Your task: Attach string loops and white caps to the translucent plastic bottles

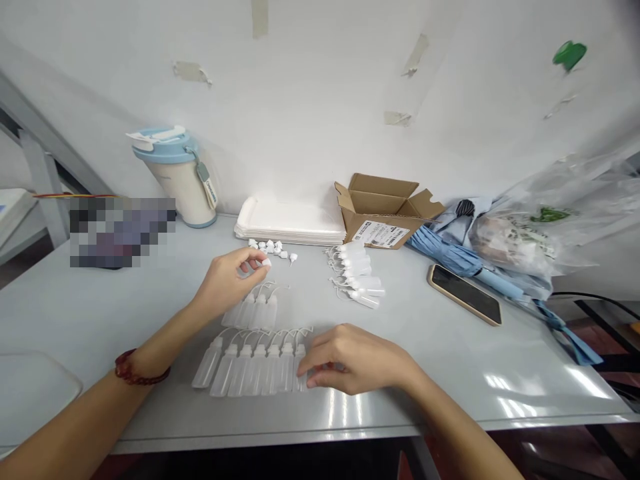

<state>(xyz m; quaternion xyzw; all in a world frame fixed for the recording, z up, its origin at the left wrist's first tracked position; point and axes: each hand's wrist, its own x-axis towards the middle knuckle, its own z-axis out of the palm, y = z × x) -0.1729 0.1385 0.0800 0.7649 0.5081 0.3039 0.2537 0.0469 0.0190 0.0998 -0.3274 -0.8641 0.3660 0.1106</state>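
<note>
My left hand [227, 277] pinches a small white plastic cap [266, 263] between thumb and fingertips, above several clear squeeze bottles [253, 310] lying on the table. More loose caps [270, 248] sit in a cluster just beyond it. My right hand [350, 360] rests with its fingertips on the end of a long row of clear plastic squeeze bottles [250, 369], which have thin looped tethers at their necks. That hand hides part of the last bottle. To the right of the caps lies a pile of white-capped bottles [356, 275].
A stack of white trays [290, 223] and an open cardboard box [385, 213] stand at the wall. A tumbler [175, 180] is at the back left, next to a pixelated patch [123, 233]. A phone [465, 293], blue umbrella [465, 260] and plastic bag [530, 233] lie right.
</note>
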